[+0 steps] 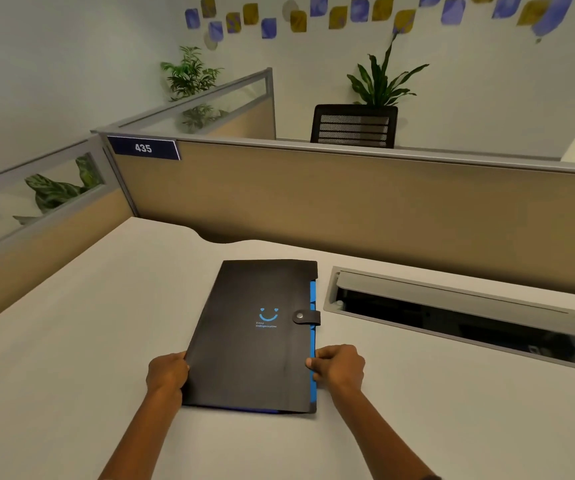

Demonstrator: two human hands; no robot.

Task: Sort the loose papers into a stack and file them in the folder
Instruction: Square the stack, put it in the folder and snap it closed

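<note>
A black folder (255, 334) with a blue smiley print lies flat on the white desk (71, 358), closed, its strap snapped on the right side. Blue inner dividers show along its right and bottom edges. My left hand (166, 374) grips the folder's left edge near the bottom. On the opposite edge, my right hand (339, 367) pinches the folder at the blue dividers. No loose papers are in sight.
An open cable tray (452, 313) with a raised grey lid is sunk into the desk to the right of the folder. Tan cubicle partitions (348, 209) wall the desk at the back and left. A black chair (353, 126) and plants stand beyond.
</note>
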